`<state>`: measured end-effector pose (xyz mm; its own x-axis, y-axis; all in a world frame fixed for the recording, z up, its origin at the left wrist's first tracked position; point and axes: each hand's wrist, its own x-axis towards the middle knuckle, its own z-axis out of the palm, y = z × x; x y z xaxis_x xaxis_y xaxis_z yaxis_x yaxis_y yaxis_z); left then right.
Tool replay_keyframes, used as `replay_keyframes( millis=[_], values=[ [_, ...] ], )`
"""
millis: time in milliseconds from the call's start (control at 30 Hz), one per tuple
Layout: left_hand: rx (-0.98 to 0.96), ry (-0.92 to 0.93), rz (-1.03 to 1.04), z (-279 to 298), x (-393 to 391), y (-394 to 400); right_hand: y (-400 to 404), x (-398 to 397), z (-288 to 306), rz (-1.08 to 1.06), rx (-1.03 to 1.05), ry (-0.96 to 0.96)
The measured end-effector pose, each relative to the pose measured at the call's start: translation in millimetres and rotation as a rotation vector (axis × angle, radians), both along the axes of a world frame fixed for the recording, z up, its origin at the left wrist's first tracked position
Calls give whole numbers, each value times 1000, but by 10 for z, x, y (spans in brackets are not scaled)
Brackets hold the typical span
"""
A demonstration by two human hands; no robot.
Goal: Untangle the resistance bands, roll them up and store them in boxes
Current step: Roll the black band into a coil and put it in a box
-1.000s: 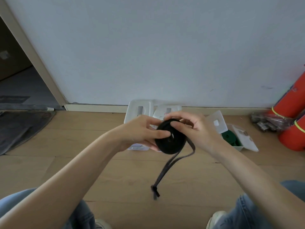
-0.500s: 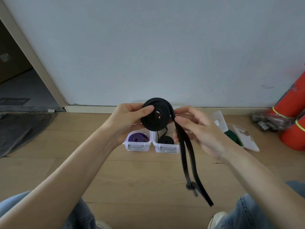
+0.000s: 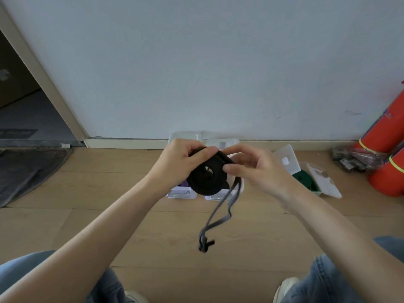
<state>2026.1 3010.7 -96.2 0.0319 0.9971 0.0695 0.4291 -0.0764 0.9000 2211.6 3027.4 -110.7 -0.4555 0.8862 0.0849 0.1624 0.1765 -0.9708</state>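
Your left hand grips the rolled black band; your right hand pinches its edge. Below the grip, a loose tail dangles; behind it sit the boxes. Loosen either hold and the coil likely springs open.

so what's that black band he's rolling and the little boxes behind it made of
The flat black resistance band looks like matte rubber or latex: no shine, and its loose tail hangs limp and kinks. The small white storage boxes look like thin moulded plastic, semi-translucent with glossy hinged lids.
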Motion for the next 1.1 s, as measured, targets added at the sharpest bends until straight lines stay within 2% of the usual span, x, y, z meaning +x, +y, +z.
replay_keyframes(
  millis=[267,333,500,667,767,833,900,1000,1100],
  values=[
    [85,108,-75,71,-93,33,66,102,43,177,-496,269],
    [127,103,-17,61,-101,46,45,75,36,150,-469,275],
    [211,0,230,5,-52,102,-82,-99,-35,12,-205,280],
    [238,-22,333,-96,93,79,-167,-234,-107,-78,-162,296],
    [86,-62,235,-90,98,61,-106,-131,-78,-141,-66,221],
    [-94,-84,40,-35,34,59,-52,-28,-44,-126,60,73],
    [-177,-15,-110,-40,27,34,-60,-7,-30,-68,126,-32],
    [-117,41,-71,-101,102,17,-67,-48,-74,-67,77,-1],
    [-61,-62,63,-68,52,58,-51,-1,-54,-95,-132,176]
  ],
)
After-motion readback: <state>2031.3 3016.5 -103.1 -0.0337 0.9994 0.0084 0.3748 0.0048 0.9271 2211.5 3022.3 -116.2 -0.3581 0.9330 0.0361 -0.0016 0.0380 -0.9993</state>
